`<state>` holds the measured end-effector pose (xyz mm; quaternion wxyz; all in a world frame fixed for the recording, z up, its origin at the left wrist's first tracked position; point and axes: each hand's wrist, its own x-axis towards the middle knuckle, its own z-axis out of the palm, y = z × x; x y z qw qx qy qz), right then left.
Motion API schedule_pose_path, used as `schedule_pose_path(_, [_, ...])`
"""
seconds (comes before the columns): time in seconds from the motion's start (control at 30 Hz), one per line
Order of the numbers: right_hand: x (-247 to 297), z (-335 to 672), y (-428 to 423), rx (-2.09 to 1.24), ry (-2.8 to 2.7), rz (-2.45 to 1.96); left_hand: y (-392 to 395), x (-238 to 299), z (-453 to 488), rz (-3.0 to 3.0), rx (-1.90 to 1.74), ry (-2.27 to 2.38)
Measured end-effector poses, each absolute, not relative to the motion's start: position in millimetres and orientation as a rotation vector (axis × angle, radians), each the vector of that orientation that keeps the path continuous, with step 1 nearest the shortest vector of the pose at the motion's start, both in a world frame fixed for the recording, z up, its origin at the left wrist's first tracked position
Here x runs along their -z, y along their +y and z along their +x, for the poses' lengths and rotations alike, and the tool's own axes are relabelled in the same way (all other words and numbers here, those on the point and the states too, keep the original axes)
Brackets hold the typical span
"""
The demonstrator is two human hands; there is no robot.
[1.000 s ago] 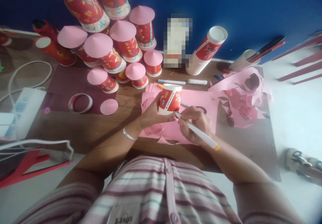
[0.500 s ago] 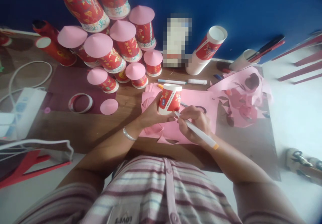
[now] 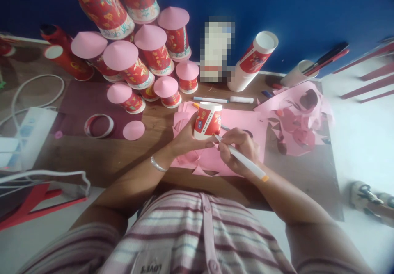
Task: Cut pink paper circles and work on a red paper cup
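A red and white paper cup point(image 3: 208, 121) is held up over pink paper by my left hand point(image 3: 188, 138), fingers wrapped round its left side and base. My right hand point(image 3: 238, 149) grips a white marker with an orange end point(image 3: 250, 165); its tip is at the lower right of the cup's printed wall. I cannot tell whether the tip touches it. Pink paper sheets point(image 3: 252, 122) lie under both hands, and the handles of what may be scissors show partly behind my right hand.
Several red lanterns with pink cone tops point(image 3: 150, 38) stand at the back left. Two markers point(image 3: 211, 100) lie behind the cup. A cup stack point(image 3: 257, 58) leans near the blue wall. Pink scraps point(image 3: 298, 126) pile at right; a tape roll point(image 3: 98, 126) and power strip point(image 3: 33, 136) lie left.
The marker tip has shifted very slightly to the right along the cup's lower edge, with my right hand. The cup and my left hand stay almost where they were.
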<state>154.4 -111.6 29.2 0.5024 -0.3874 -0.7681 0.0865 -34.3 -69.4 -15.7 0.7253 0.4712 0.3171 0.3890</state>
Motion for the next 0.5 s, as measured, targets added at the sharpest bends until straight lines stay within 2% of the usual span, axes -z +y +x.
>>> schedule_pose_path(0.5, [-29.2, 155.5, -113.7, -0.169, -1.887, -0.969, -68.8, 18.3, -34.1, 1.103, -0.871, 0.741])
